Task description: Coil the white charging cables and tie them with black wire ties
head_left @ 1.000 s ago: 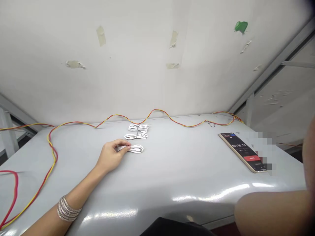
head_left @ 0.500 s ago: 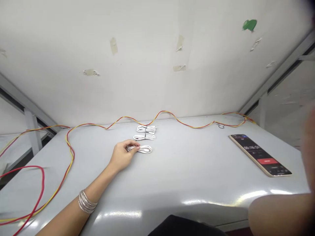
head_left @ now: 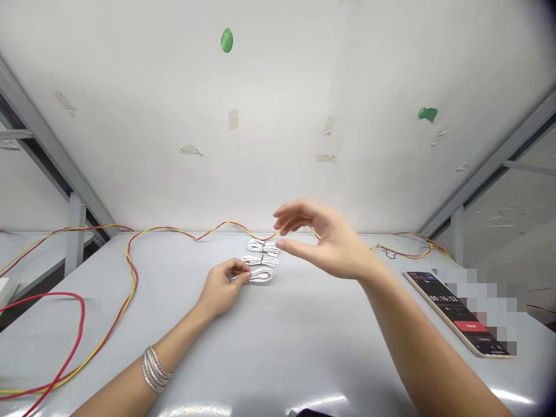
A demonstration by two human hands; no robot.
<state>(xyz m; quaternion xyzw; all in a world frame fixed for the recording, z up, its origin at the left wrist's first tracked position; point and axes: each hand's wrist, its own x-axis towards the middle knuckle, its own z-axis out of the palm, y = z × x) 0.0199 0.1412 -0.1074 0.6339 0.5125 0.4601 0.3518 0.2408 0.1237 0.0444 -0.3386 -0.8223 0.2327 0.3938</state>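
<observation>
Three coiled white cables lie in a row on the grey tabletop (head_left: pixel 313 330). My left hand (head_left: pixel 222 288) pinches the left end of the nearest coiled cable (head_left: pixel 262 275) between thumb and fingers, and hides that end. Just behind it lies the middle coiled cable (head_left: pixel 266 262), with a dark tie round its waist. The farthest coiled cable (head_left: pixel 260 247) also has a dark tie. Above the table, to the right of the coils, hangs my right hand (head_left: pixel 324 237), its thumb and fingers apart and nothing in them. The thumb tip overlaps the farthest coil's right end in view; contact cannot be told.
A phone (head_left: pixel 456 313) with a running timer lies on the right. Twisted red and yellow wires (head_left: pixel 132 272) run along the back edge and down the left side, beside a loose red wire (head_left: pixel 81 324). A white wall (head_left: pixel 278 179) stands behind, between grey metal frames.
My right hand has come from the far right edge to beside the coils, fingers apart. My left hand still pinches the nearest cable. The camera view has tilted upward.
</observation>
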